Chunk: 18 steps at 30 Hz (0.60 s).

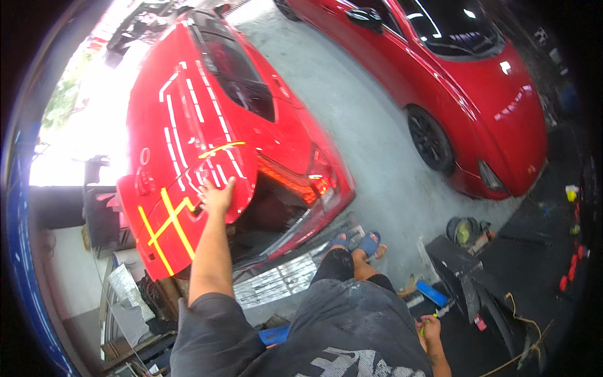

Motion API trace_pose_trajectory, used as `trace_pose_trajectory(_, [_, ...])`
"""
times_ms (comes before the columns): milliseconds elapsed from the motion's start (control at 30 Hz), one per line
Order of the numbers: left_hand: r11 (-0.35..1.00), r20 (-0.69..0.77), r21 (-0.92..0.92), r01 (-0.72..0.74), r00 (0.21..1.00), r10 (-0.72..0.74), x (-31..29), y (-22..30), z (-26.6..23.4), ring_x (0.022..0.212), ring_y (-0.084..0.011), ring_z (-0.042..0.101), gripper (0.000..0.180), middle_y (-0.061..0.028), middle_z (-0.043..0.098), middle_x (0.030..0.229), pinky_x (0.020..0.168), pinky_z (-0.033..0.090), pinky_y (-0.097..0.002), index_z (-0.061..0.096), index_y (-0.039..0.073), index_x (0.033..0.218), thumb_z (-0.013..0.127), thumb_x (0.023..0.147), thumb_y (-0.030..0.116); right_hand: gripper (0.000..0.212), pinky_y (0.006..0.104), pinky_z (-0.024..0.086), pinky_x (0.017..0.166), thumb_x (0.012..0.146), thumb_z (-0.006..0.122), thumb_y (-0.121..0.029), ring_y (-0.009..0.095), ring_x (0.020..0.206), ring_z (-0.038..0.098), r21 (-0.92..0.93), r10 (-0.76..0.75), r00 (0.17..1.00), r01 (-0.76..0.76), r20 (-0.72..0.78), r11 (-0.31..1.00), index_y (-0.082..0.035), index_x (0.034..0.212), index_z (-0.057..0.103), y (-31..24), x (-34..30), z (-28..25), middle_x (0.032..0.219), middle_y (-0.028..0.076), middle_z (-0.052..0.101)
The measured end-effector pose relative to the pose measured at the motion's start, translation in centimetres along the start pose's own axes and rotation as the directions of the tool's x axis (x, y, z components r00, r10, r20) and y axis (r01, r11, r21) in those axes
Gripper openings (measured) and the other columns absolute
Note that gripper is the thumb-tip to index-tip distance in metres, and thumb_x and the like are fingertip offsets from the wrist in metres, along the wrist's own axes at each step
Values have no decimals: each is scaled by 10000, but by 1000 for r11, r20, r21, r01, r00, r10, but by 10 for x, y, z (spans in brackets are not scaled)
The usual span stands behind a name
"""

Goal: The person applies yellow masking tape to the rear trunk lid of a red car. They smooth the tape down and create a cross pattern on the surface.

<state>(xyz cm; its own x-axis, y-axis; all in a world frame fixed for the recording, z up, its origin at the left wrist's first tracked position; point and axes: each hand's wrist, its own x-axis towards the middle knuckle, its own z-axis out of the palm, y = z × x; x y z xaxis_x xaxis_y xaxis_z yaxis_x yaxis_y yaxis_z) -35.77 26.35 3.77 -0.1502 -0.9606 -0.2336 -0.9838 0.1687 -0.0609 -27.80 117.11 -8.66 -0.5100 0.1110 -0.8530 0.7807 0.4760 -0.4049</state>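
Note:
My left arm reaches forward, and my left hand (217, 195), fingers spread, lies against the raised red trunk lid (182, 132) of a car. Strips of yellow tape (173, 220) cross each other on the panel next to this hand, and another yellow strip runs across the lid farther up. Beneath the lid's edge are a dark opening and a red tail light (308, 191). At my right side, my right hand (430, 328) is low and closed around something small with a yellow-green part, mostly hidden by the fingers.
A second red car (452, 107) is parked to the right across the grey floor (370, 125). Silvery sheeting (276, 283) lies by my feet. Dark panels (465, 276) and a blue object (433, 293) lie near my right side.

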Motion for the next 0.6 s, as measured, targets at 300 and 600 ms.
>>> trace_pose_trajectory(300, [987, -75, 86, -135, 987, 141, 36, -34, 36, 1612, -457, 177, 1321, -369, 195, 1698, 1309, 222, -492, 206, -131, 1623, 760, 817, 756, 157, 304, 509, 704, 1005, 607, -71, 154, 794, 647, -114, 72, 997, -72, -6, 991, -31, 958, 752, -10, -80, 28, 846, 23, 679])
trace_pose_trajectory(600, [981, -93, -5, -193, 977, 192, 49, -57, 48, 1633, -434, 100, 1248, -362, 108, 1721, 1322, 144, -460, 169, -123, 1638, 752, 882, 682, 184, 336, 551, 715, 1070, 611, -185, 187, 762, 716, -258, -152, 988, 137, -39, 956, -41, 1099, 722, -181, -9, 120, 801, 80, 729])
